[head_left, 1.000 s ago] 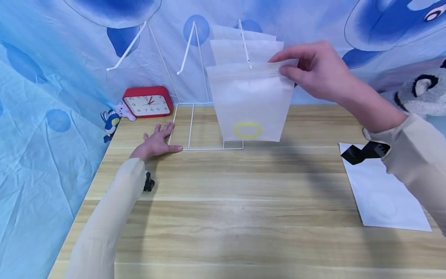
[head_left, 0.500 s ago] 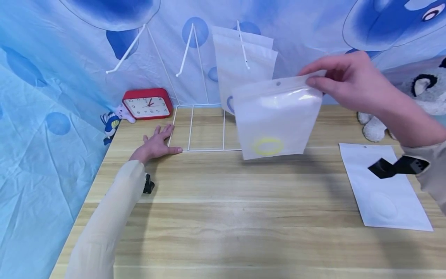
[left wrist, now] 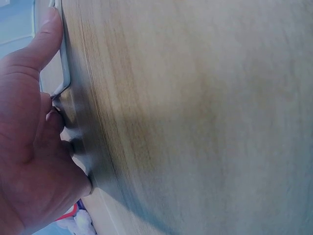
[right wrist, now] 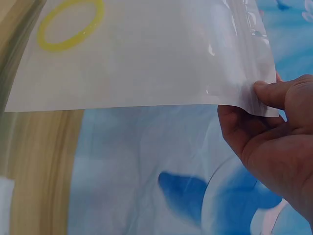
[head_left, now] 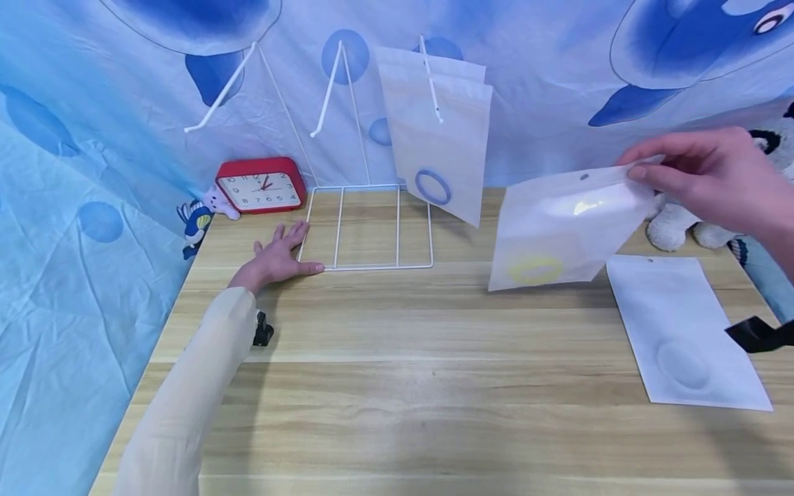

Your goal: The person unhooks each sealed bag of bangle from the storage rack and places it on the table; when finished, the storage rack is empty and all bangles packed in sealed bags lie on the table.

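Note:
My right hand [head_left: 713, 176] pinches the top corner of a white zip bag [head_left: 564, 227] held above the table, tilted, with a yellow ring [right wrist: 71, 24] inside. The hole in its top edge shows. On the right hook of a white wire rack [head_left: 384, 267] hang more white bags [head_left: 437, 131]; the front one has a blue ring [head_left: 433, 187] in it. My left hand [head_left: 276, 260] lies with fingers spread at the rack base's left end. In the left wrist view its thumb is along the base wire [left wrist: 66, 68].
Another white bag [head_left: 676, 310] with a round shape in it lies on the table's right side. A red clock [head_left: 262, 184] and small plush toys [head_left: 201, 217] stand at the back left. A grey plush [head_left: 673, 224] sits back right. Two other hooks [head_left: 329, 89] carry nothing.
My right hand has drawn the bag with the yellow ring off the right hook and carried it rightward and lower. The bags behind swing on the hook. My left hand stays put.

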A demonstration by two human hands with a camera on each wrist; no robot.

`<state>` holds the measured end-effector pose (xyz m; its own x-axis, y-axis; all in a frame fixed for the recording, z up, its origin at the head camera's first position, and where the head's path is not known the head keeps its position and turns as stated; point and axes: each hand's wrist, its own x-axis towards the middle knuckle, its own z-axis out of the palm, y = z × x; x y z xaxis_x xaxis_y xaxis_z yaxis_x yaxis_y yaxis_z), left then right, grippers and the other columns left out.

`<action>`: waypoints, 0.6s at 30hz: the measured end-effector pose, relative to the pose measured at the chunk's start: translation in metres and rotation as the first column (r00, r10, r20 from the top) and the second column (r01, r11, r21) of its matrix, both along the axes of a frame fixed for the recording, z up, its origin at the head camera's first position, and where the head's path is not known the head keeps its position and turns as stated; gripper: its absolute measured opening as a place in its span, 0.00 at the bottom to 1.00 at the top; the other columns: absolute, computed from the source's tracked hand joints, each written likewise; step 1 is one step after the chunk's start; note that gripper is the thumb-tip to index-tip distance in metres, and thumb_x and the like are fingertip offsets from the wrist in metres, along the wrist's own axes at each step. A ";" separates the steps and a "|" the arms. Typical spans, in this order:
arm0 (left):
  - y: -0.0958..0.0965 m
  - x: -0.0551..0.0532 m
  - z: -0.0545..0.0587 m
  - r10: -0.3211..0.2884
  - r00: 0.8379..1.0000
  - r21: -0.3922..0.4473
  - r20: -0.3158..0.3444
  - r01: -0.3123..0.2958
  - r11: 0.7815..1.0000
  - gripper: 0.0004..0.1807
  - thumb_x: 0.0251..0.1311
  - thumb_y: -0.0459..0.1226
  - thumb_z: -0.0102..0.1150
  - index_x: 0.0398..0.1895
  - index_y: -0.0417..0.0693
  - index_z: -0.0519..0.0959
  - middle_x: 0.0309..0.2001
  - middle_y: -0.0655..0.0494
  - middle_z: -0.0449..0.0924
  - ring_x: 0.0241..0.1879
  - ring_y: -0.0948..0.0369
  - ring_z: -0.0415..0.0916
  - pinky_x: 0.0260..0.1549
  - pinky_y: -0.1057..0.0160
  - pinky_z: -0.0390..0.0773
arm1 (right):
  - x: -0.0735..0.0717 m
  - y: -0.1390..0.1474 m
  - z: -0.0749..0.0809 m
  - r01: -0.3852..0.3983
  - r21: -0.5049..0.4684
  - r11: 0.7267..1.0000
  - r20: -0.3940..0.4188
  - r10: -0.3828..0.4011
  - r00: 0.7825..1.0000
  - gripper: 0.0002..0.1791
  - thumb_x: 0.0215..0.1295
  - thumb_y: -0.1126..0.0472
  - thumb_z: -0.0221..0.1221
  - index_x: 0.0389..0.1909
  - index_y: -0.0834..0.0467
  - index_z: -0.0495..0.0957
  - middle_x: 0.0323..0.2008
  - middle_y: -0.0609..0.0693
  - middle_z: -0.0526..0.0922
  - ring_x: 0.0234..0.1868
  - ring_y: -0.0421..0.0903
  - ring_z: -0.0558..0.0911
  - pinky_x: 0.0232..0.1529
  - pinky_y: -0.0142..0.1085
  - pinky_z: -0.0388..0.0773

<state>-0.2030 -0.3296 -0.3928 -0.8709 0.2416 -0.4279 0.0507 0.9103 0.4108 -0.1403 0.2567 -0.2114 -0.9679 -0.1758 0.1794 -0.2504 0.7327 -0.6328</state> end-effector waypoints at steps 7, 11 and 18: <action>0.003 -0.003 0.001 0.018 1.000 -0.014 -0.003 -0.018 1.000 0.61 0.58 0.63 0.63 0.81 0.50 0.37 0.80 0.46 0.30 0.75 0.41 0.18 0.61 0.26 0.22 | 0.002 0.027 -0.015 0.084 0.067 0.994 0.019 -0.086 0.996 0.09 0.72 0.72 0.56 0.47 0.69 0.81 0.29 0.20 0.75 0.23 0.28 0.78 0.24 0.19 0.74; 0.003 -0.003 0.001 0.020 1.000 -0.015 0.003 -0.020 1.000 0.61 0.57 0.63 0.63 0.81 0.50 0.37 0.80 0.46 0.30 0.75 0.41 0.18 0.61 0.26 0.21 | 0.001 0.036 -0.025 0.092 0.070 0.993 0.053 -0.096 0.994 0.09 0.73 0.71 0.55 0.47 0.70 0.80 0.29 0.22 0.76 0.23 0.29 0.78 0.23 0.21 0.74; 0.001 -0.002 0.000 0.016 1.000 -0.012 0.011 -0.016 1.000 0.62 0.57 0.64 0.63 0.81 0.50 0.36 0.80 0.46 0.29 0.75 0.40 0.17 0.61 0.26 0.21 | -0.016 0.046 -0.036 0.100 0.096 0.990 0.122 -0.112 0.986 0.16 0.77 0.62 0.53 0.57 0.69 0.76 0.32 0.27 0.76 0.26 0.29 0.78 0.25 0.22 0.76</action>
